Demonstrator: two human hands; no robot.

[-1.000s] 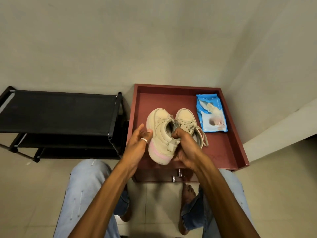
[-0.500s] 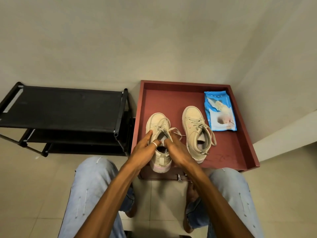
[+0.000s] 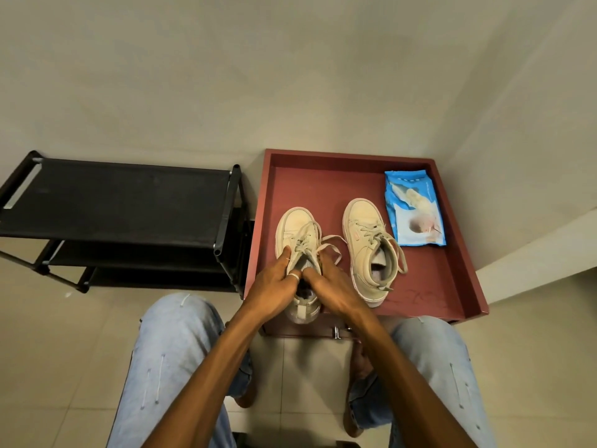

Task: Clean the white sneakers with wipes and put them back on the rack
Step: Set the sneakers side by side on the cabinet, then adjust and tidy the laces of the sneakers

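Head camera: early in the job, by the look of it. Gripping the nearer sneaker (image 3: 295,234) at its collar with both the left hand (image 3: 274,286) and the right hand (image 3: 329,286), fingers curled round the opening and tongue, heel at the near edge of the red tray (image 3: 323,182). Just beside it on the same tray, the second sneaker (image 3: 368,250), untouched, laces loose. Further right, against the tray's wall, a blue pack of wipes (image 3: 415,210), with no wipe visibly drawn out and none in either hand. Left to do, judging from this: pulling a wipe, cleaning both shoes, returning the pair to the black rack (image 3: 113,195) left of the tray.
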